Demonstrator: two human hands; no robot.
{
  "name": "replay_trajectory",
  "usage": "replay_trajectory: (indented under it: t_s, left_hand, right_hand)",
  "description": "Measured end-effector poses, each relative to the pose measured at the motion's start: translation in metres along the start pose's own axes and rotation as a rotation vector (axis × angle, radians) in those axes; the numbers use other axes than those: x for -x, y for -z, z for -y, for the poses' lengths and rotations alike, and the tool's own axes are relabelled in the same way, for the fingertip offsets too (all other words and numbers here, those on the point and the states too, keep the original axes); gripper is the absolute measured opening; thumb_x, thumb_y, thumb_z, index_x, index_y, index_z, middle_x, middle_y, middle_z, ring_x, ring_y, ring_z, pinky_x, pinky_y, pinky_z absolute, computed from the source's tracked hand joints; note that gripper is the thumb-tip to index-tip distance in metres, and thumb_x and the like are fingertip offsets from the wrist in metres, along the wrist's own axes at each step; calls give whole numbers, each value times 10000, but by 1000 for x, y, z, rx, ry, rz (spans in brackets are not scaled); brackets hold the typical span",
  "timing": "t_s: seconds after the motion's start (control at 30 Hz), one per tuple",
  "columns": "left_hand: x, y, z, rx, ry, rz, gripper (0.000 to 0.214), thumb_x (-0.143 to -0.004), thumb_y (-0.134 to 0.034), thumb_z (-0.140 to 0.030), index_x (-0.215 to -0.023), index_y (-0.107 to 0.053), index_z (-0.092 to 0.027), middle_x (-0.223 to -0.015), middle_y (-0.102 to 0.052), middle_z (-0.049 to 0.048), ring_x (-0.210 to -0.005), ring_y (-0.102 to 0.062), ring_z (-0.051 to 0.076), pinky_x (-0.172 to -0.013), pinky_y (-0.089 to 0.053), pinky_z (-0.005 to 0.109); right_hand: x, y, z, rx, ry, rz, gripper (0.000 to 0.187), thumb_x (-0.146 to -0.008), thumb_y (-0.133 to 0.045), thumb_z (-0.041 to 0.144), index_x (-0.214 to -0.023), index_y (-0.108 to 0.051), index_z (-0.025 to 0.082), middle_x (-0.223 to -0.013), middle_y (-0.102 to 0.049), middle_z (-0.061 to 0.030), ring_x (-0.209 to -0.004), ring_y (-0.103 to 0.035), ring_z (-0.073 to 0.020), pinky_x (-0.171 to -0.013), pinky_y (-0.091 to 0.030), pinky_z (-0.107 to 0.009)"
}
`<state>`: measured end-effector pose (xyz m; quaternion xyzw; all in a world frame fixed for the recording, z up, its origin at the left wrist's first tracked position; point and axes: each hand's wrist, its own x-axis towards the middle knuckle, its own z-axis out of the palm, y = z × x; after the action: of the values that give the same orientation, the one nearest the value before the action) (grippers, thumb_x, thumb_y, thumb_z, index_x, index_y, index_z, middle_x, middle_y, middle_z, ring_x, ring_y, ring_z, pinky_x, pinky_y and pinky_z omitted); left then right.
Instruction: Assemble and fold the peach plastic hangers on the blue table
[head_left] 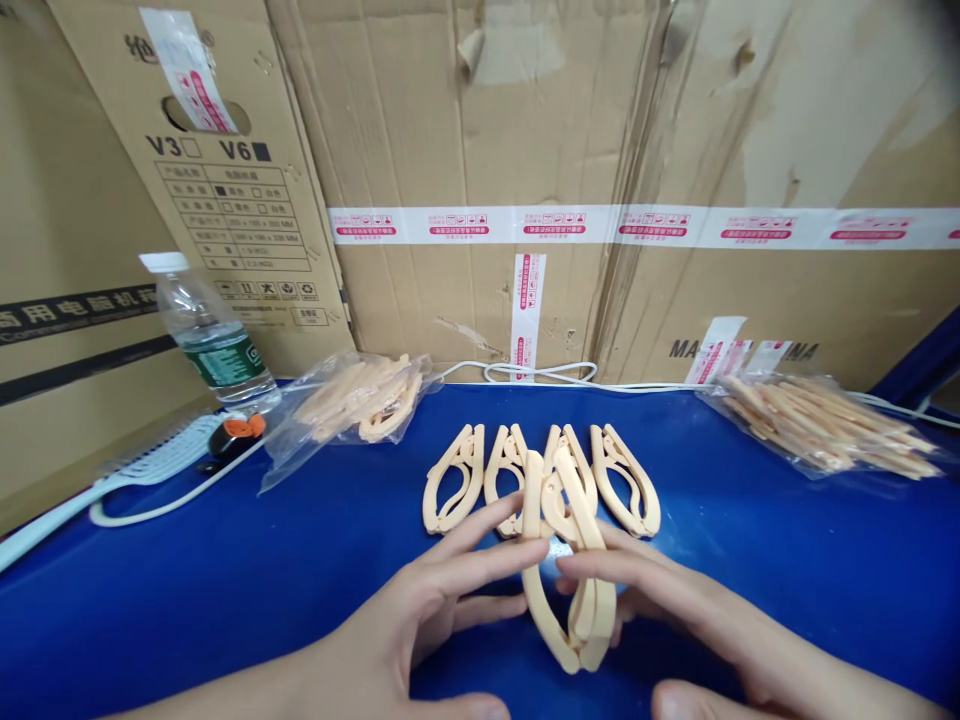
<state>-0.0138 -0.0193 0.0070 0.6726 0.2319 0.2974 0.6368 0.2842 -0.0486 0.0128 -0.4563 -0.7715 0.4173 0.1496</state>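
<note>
Between my two hands a beige folding clothes hanger (pixel 598 612) is held up off the table, its two arms folded close together in a narrow V. Fingertips of my left hand (pixel 431 600) press on its left arm, with the thumb apart below. My right hand (pixel 697 600) has its fingers on the right arm; some of them are hidden behind it. Just beyond lies a row of several similar folded hangers, among them a leftmost hanger (pixel 429 497) and a rightmost hanger (pixel 651 505). The held hanger partly covers the middle ones.
A clear bag of beige hanger parts (pixel 352 395) lies at back left, another bag (pixel 832 425) at back right. A water bottle (pixel 225 360), pale blue hairbrush (pixel 150 462) and black-orange object (pixel 234 437) are at left. A white cable (pixel 540 373) runs along cardboard boxes (pixel 450 130).
</note>
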Motion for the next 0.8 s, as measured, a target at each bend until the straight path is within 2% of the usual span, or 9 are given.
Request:
replay_trajectory:
  t_s: [0.13,0.33,0.4,0.5,0.57,0.63,0.7,0.8]
  left_hand:
    - [-1,0,1,-29,-69,12,663,-852,-683,-67,-1385,-506,-420,-1621,-188,14,-1476,-226,329,-1156,-320,520]
    - [-4,6,1,-22,-142,82,667,-887,-645,-76,-1395,-468,-471,-1582,-281,-12,-1472,-253,298,-1176,-278,526]
    - [-5,6,1,-63,-124,85,658,-891,-650,-98,-1395,-466,-477,-1586,-297,-23,-1474,-250,287,-1180,-263,514]
    - [-6,4,0,-153,-147,89,615,-909,-659,-222,-1428,-432,-459,-1602,-289,-9,-1460,-283,293,-1170,-276,504]
    - [-7,3,-1,-237,-202,71,581,-915,-648,-347,-1446,-425,-427,-1608,-281,15,-1454,-292,318,-1161,-281,527]
    - [-8,5,-2,-343,-225,46,572,-902,-646,-416,-1438,-445,-415,-1603,-293,24,-1451,-295,337,-1159,-266,552]
    - [-6,9,-3,-438,-193,25,577,-883,-668,-402,-1421,-461,-432,-1595,-312,12,-1453,-290,341,-1162,-245,564]
    - [-1,15,0,-509,-98,-13,590,-853,-694,-378,-1400,-483,-438,-1601,-299,-2,-1460,-264,356,-1163,-220,579]
  right_hand:
    - [1,1,-5,21,-5,-13,602,-906,-633,434,-1462,-403,440,-1590,-283,32,-1444,-187,-348,-1113,-259,-534]
    - [-3,-5,-15,-73,66,-87,561,-888,-663,434,-1421,-490,410,-1560,-372,-6,-1453,-180,-371,-1117,-308,-536]
    - [-4,-8,-15,-156,81,-98,542,-890,-665,427,-1408,-507,412,-1558,-379,-21,-1426,-292,-376,-1093,-387,-502]
    - [-6,-9,-8,-311,108,-58,511,-908,-644,430,-1401,-511,421,-1601,-284,-43,-1207,-599,-317,-996,-522,-426]
    - [-9,-6,-3,-351,109,-71,503,-904,-649,437,-1391,-534,392,-1596,-285,-73,-1099,-663,-276,-956,-553,-407]
    - [-12,2,0,-320,114,-157,486,-885,-675,437,-1354,-585,350,-1548,-372,-92,-1162,-618,-290,-965,-543,-404]
    - [-16,16,-1,-295,150,-286,437,-878,-679,439,-1296,-632,319,-1475,-462,-98,-1178,-595,-295,-916,-564,-385]
    - [-22,43,-9,-289,193,-487,348,-888,-652,458,-1188,-668,282,-1217,-627,-90,-892,-669,-214,-730,-587,-324]
